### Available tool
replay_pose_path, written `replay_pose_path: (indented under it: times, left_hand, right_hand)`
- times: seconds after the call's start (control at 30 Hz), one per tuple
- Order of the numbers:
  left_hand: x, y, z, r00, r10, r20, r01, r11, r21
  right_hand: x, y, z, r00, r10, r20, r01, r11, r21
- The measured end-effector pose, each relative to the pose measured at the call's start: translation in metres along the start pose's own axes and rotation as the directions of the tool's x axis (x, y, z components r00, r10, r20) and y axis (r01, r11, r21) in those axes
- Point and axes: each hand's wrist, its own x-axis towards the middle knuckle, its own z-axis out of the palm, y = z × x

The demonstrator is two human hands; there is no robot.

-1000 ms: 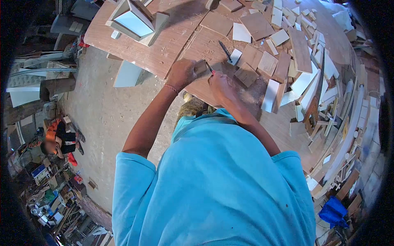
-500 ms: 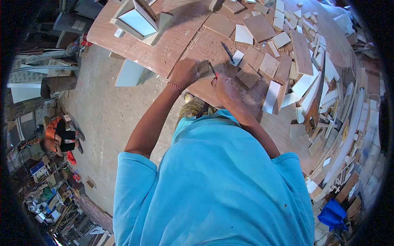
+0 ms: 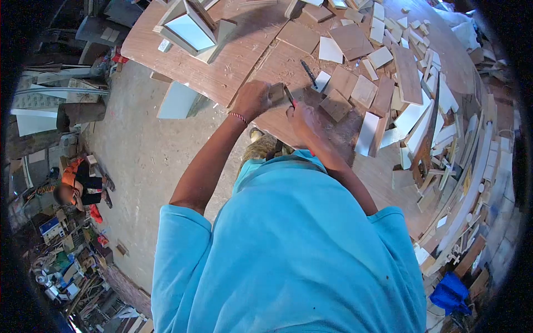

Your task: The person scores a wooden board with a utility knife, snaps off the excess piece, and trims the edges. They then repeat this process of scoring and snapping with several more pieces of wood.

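My left hand [image 3: 252, 101], with a braided band at its wrist, is closed around one end of a small wooden block [image 3: 276, 94] over the table's near edge. My right hand [image 3: 303, 121] is closed on a knife [image 3: 289, 95] with a dark, narrow blade and a bit of red at the handle. The blade lies beside the block's right end; whether it touches cannot be made out. Just right of the hands, a flat wooden piece [image 3: 336, 105] rests among wood shavings. A dark pen-like tool [image 3: 307, 72] lies beyond the hands.
Wooden offcuts [image 3: 408, 72] are heaped across the table's right side, with a handsaw [image 3: 431, 130] among them. A white-faced wooden frame [image 3: 191, 30] stands at the table's far left. Another person [image 3: 78, 180] sits low at the left. A blue bag [image 3: 450, 292] lies at lower right.
Both hands stay in nearly the same place, still holding the block and the knife. The blade has turned slightly, showing more of its flat side. The whole view has shifted a little.
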Motion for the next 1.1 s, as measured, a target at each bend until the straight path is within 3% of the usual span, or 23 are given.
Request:
replay_pose_path:
  times: [0.27, 0.33, 0.37, 0.43, 0.53, 0.73, 0.9, 0.97, 1.1]
  left_hand:
    - [-0.003, 0.008, -0.008, 1.000, 0.017, -0.005, -0.018, 1.000, -0.021]
    - [-0.004, 0.011, -0.010, 1.000, 0.005, 0.021, -0.005, 0.999, -0.037]
    - [-0.003, 0.011, -0.013, 0.999, 0.001, 0.040, 0.001, 0.999, -0.042]
    - [-0.004, 0.008, -0.008, 1.000, 0.002, 0.023, -0.001, 0.999, -0.044]
    - [-0.004, 0.008, -0.006, 1.000, 0.008, 0.012, -0.008, 0.999, -0.032]
    - [-0.002, 0.005, -0.005, 1.000, 0.014, 0.027, -0.014, 0.999, -0.029]
    - [-0.002, 0.004, -0.001, 0.999, 0.031, -0.005, -0.031, 0.999, -0.006]
    - [-0.002, 0.005, -0.004, 0.999, -0.012, 0.050, 0.013, 1.000, -0.013]
    - [-0.003, 0.006, -0.004, 1.000, 0.017, 0.003, -0.017, 1.000, 0.006]
  right_hand:
    - [0.003, 0.002, 0.007, 0.999, 0.048, -0.009, -0.049, 0.987, -0.153]
    - [0.001, -0.011, 0.000, 0.954, 0.287, 0.089, -0.298, 0.940, 0.163]
    - [0.004, -0.005, 0.005, 0.955, 0.285, 0.085, -0.296, 0.941, 0.162]
    - [0.012, 0.011, 0.019, 0.997, 0.069, -0.037, -0.074, 0.986, -0.150]
    - [0.017, 0.017, 0.015, 0.995, 0.100, 0.006, -0.100, 0.995, 0.002]
    - [-0.001, 0.006, 0.000, 0.999, -0.049, -0.012, 0.048, 0.997, -0.059]
    - [-0.002, 0.002, 0.001, 1.000, 0.025, 0.001, -0.025, 0.996, -0.085]
    - [0.000, 0.005, 0.005, 0.998, 0.056, 0.028, -0.052, 0.990, -0.129]
    - [0.002, 0.000, 0.004, 0.977, 0.209, 0.037, -0.211, 0.977, 0.035]
